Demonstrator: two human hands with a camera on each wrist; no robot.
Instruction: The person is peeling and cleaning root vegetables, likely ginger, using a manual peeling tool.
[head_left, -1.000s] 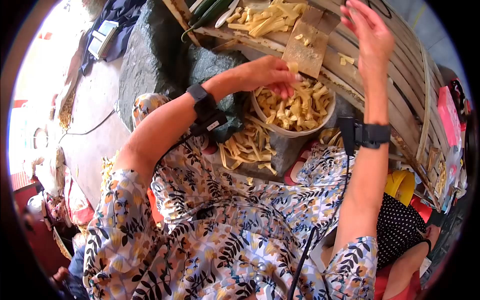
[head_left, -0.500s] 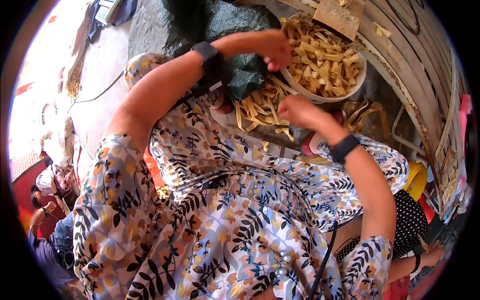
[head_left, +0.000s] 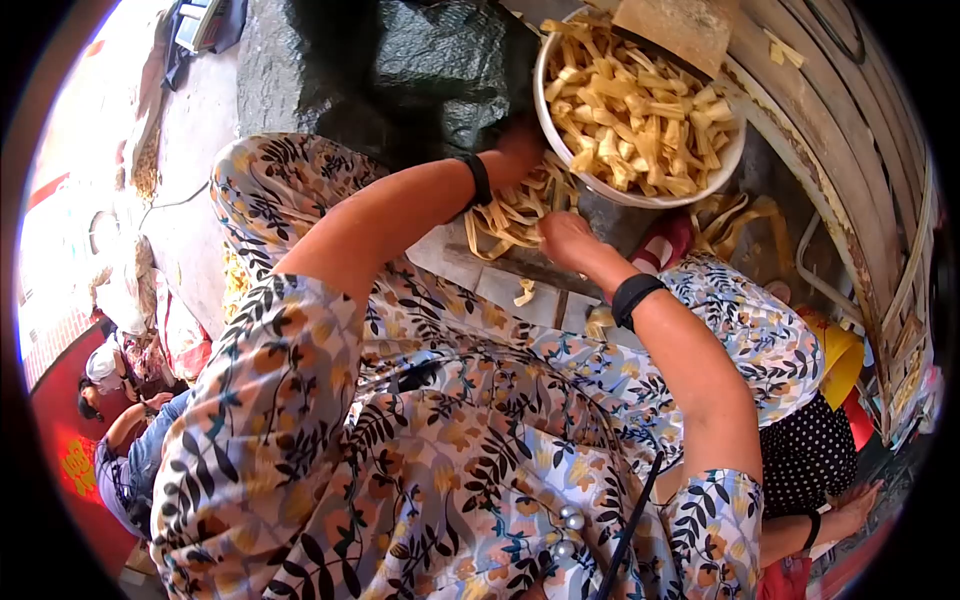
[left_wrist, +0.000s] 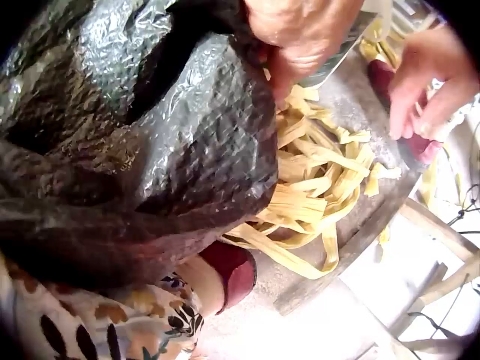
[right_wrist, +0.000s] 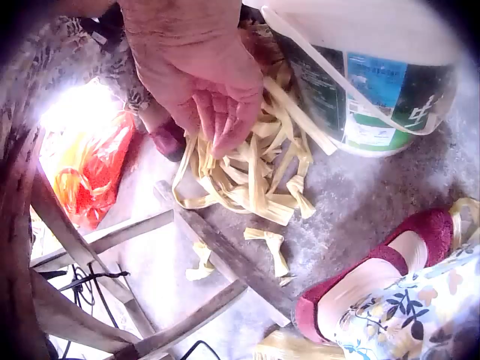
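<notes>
One heap of yellow strips (head_left: 510,215), too tangled to count, is lying on the floor between one dark bag (head_left: 440,60), left, and one filled bucket (head_left: 640,198), far right. The left hand (left_wrist: 300,34) is reaching beside the bag, its fingertips partly hidden, its grip impossible to tell. The right hand (right_wrist: 202,82) is hanging over the heap, fingers loosely bent, pinching nothing.

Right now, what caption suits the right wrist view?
Right hand over tangled yellow strips, beside a bucket.
</notes>
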